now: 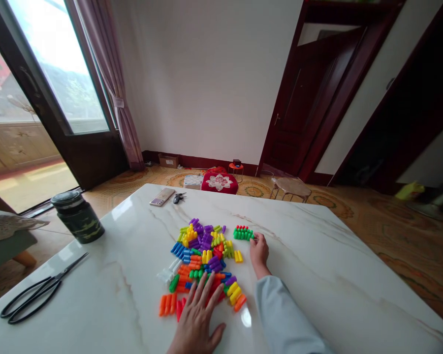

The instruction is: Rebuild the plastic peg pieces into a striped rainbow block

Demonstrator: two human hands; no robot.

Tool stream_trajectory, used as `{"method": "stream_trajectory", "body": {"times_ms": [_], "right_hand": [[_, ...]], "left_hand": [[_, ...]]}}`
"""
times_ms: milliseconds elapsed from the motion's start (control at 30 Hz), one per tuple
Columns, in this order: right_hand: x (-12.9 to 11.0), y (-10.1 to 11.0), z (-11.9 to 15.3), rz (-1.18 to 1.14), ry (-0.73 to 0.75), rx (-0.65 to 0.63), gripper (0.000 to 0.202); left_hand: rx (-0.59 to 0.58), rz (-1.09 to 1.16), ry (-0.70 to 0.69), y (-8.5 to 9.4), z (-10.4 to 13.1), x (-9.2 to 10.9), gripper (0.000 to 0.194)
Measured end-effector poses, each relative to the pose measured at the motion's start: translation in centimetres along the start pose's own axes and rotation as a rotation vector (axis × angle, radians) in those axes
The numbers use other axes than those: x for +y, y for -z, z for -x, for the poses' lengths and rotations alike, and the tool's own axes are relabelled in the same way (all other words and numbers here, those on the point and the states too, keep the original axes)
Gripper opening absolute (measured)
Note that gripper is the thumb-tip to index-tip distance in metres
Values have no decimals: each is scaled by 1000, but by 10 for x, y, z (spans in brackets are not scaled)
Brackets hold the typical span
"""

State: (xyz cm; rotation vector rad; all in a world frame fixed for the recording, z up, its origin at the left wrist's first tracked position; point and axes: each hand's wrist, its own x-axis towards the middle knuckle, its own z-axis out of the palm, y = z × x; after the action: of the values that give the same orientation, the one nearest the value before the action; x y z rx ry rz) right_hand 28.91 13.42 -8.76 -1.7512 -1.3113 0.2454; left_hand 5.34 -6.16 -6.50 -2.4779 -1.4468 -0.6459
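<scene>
A loose pile of bright plastic toy blocks [206, 241], mostly short ribbed rows in purple, yellow, blue, orange, green and red, lies mid-table. My left hand [199, 314] rests over the near side of the pile, fingers spread and palm down, touching some red and green blocks. Right of the pile stands a row of green toy blocks [243, 235] with red tips along its far side. At the right end of this row, the closed fingers of my right hand [259, 250] pinch it; the fingertips are partly hidden. Several clear blocks [169, 272] lie at the pile's left.
On the white marbled table [317, 275] lie black-handled scissors [44, 290] at left, near a dark camouflage-patterned jar [77, 216]. A phone [162, 196] and keys [179, 197] sit by the far edge. Beyond stand a red cushioned stool [219, 182] and another stool [291, 188].
</scene>
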Motion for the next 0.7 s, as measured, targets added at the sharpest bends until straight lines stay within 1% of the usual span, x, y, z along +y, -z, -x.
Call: {"method": "stream_trajectory", "body": {"times_ms": [133, 267, 367, 467, 533, 600, 700], "right_hand": [[2, 0, 1, -46, 43, 1, 30], [2, 9, 10, -47, 81, 0, 29], [4, 23, 30, -37, 140, -45, 28], [7, 39, 59, -22, 238, -138, 27], [11, 48, 79, 73, 346, -206, 30], [14, 54, 94, 229, 450, -253, 37], [15, 57, 108, 415, 507, -266, 43]], "left_hand": [[-32, 23, 15, -1, 2, -1, 78], [-49, 57, 31, 1, 1, 1, 79], [-59, 87, 35, 4, 0, 2, 80], [-61, 106, 38, 7, -1, 2, 81], [-70, 113, 38, 9, -1, 3, 81], [-81, 116, 39, 9, 0, 3, 80], [-90, 118, 40, 8, 1, 2, 79]]}}
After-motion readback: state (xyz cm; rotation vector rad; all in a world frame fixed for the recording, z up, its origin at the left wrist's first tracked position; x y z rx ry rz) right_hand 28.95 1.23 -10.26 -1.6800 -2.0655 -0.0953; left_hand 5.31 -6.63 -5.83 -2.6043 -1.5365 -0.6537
